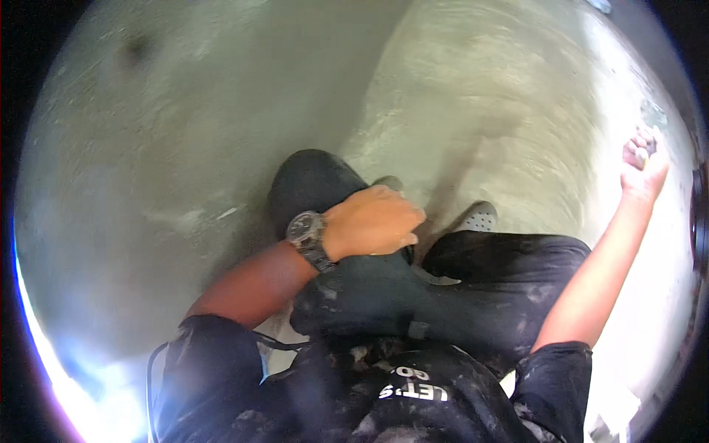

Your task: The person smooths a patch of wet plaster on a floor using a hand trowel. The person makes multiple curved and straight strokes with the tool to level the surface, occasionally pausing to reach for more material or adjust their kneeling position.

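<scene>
My left hand rests across my bent left knee, its back facing up and its fingers curled down. What those fingers hold, if anything, is hidden. A black wristwatch sits on that wrist. Just below the hand, a thin grey curved edge shows against my dark trousers; I cannot tell what it belongs to. Far to the right, my right hand is raised at the bright white surface, fingers curled round something small. A pale grey, blurred patch lies just beyond its fingertips.
Below me spreads a smooth grey-green floor with swirled marks and a broad shadow. A grey perforated clog shows beside my dusty dark trousers. A small bluish thing lies at the top right. Strong light glares at the lower left.
</scene>
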Available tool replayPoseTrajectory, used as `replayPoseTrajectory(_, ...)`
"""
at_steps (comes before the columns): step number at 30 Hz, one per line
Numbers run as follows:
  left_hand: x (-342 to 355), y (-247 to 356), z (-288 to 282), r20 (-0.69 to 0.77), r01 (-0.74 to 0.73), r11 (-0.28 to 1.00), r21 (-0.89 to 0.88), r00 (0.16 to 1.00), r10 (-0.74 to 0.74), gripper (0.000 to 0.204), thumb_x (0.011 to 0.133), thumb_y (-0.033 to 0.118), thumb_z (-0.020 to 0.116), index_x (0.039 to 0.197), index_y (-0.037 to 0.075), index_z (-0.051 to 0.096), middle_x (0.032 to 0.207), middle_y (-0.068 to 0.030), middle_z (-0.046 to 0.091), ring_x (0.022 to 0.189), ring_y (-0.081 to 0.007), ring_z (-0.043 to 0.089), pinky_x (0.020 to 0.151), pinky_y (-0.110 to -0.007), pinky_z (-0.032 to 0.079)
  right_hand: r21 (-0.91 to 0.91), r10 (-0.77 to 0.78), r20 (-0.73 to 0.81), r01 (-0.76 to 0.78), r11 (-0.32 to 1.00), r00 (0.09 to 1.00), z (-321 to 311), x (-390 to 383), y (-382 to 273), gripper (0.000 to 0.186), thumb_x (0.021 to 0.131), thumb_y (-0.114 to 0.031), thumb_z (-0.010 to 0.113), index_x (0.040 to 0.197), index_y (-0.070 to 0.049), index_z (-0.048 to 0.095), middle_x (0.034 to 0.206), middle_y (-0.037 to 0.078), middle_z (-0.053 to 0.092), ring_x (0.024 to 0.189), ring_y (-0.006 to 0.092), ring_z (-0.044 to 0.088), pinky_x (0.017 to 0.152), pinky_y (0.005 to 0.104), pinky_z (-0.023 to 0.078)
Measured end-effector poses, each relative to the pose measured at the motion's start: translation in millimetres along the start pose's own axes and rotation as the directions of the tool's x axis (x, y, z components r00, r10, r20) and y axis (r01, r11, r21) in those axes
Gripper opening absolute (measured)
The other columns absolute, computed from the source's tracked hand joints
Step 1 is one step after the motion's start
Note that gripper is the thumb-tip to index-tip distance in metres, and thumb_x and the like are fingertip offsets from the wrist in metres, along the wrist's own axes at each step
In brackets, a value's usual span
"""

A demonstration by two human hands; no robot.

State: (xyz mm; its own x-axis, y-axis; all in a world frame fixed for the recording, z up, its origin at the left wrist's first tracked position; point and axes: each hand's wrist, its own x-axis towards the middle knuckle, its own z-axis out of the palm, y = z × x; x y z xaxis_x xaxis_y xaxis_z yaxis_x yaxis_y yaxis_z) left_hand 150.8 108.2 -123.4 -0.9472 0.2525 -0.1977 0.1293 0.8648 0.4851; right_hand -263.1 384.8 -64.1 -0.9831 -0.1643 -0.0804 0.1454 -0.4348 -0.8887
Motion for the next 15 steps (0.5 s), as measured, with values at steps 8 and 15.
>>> replayPoseTrajectory(8,48,-1,-92,-0.144,0.182,0.983,0.027,0.974,-0.177,0.037,0.088,0.036,0.067,0.109,0.005,0.067,0.104,-0.0183,0.069,0.096,-0.0366,0.065,0.085,-0.043,0.051,0.006,0.036,-0.012,-0.036,0.999,0.999,15,-20,-11,0.024,0.096,-0.021,0.05,0.075,-0.01,0.043,0.064,0.002,0.046,0.056,0.0133,0.044,0.049,0.0285,0.034)
replayPoseTrajectory(15,127,-19,-173,-0.725,0.137,0.961,-0.239,0.633,-0.271,0.03,0.088,0.026,0.068,0.108,0.003,0.069,0.085,-0.0028,0.067,0.074,-0.0105,0.06,0.069,-0.026,0.048,0.067,0.011,0.068,-0.015,0.998,0.998,30,-21,-1,0.018,0.093,-0.018,0.053,0.08,-0.008,0.048,0.066,0.001,0.046,0.056,0.0139,0.044,0.052,0.0292,0.035)
